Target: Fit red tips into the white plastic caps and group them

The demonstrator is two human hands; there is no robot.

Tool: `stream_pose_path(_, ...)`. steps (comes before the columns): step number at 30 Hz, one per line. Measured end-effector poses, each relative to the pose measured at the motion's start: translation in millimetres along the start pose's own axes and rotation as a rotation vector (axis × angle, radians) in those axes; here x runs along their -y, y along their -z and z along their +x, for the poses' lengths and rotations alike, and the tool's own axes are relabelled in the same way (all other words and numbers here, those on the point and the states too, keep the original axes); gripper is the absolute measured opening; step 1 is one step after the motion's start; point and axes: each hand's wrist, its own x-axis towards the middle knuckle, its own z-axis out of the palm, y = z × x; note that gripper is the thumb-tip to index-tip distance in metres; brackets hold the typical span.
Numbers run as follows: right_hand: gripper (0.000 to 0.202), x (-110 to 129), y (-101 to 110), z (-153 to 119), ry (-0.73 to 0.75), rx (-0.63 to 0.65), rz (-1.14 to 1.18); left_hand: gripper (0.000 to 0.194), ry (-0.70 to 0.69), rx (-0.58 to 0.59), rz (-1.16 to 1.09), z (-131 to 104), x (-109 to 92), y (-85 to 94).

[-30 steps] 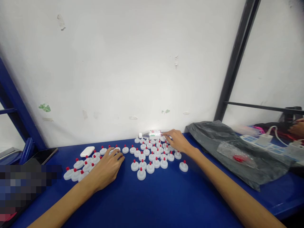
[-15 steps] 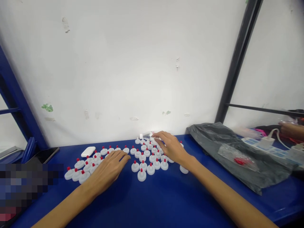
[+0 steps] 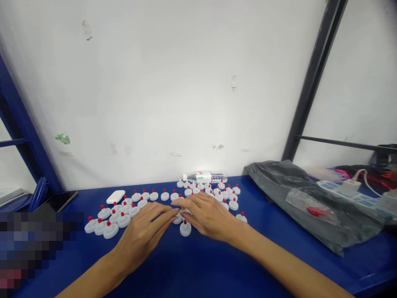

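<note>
White round nozzle caps with red tips [image 3: 185,229] stand upright in loose groups on the blue table [image 3: 192,269]. Over the middle group, my left hand [image 3: 149,227] and my right hand [image 3: 209,215] meet at the fingertips. The left fingers are stretched forward and pressed together, closed at the tips. My right hand bends its fingers and thumb towards the left fingertips in a pinch. Anything between the fingertips is too small or hidden to name. A white cap shows partly just below them. At the back, some caps have plain white nozzles [image 3: 180,183].
A clear labelled bottle [image 3: 204,177] lies along the wall. A white rounded case [image 3: 115,197] is at the left beside more caps. At the right lie a grey plastic bag [image 3: 310,207], a small clear packet with red pieces [image 3: 313,207] and a power strip [image 3: 350,190].
My right hand has come back and left from near the bottle to the left fingertips. My left hand has shifted slightly right. More of the bottle and the back caps now show.
</note>
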Motion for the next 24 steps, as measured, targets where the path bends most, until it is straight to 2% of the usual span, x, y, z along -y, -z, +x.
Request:
stream_pose_path(3, 0.035, 2, 1, 1, 0.053, -0.012, -0.03, 0.035, -0.019, 0.001, -0.011, 0, -1, -1.1)
stream_pose_path(9, 0.034, 2, -1, 1, 0.041, -0.067, 0.019, 0.033, -0.026, 0.016, -0.041, 0, -5, -2.1)
stream_pose_path(15, 0.04, 3, -3, -3, 0.053, -0.017, 0.054, 0.029, 0.003, 0.032, -0.071, -2, -6, -3.5)
stream_pose_path(19, 0.043, 6, -2, -4, -0.002, 0.033, 0.086, 0.023, 0.043, 0.058, -0.067, -3, -8, -6.1)
stream_pose_path(24, 0.041, 8, -1, -3, -0.015, 0.029, 0.106, 0.019, 0.105, 0.05, -0.132, -3, -12, -6.3)
